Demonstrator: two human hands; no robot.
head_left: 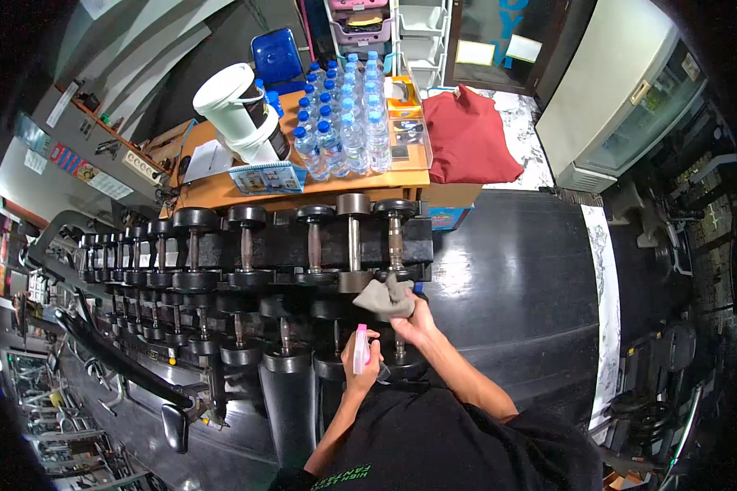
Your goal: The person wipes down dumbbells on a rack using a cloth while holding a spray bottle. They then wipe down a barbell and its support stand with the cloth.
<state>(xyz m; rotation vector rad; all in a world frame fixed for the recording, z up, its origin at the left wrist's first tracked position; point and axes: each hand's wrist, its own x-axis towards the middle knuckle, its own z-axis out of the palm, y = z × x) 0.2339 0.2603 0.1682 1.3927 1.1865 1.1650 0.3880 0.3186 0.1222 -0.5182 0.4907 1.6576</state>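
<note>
Head: crumpled grey cloth (382, 299).

Both our arms are out in front, bare along the forearms! Our right hand (415, 322) is the one reaching farther, its forearm (469, 378) slanting inward from the lower right, elbow bent at the side. The fingers are bent in a closed grip, though we can't make out all the fingertips; they're partly covered. Over on the other side, our left hand (363, 360) sits lower and closer to our body, fingers curled firmly round, its forearm (334, 430) angling up and inward from the lower left. The hands are near each other, not touching, both ahead of our torso (442, 442), wrists converging toward the middle!
</note>
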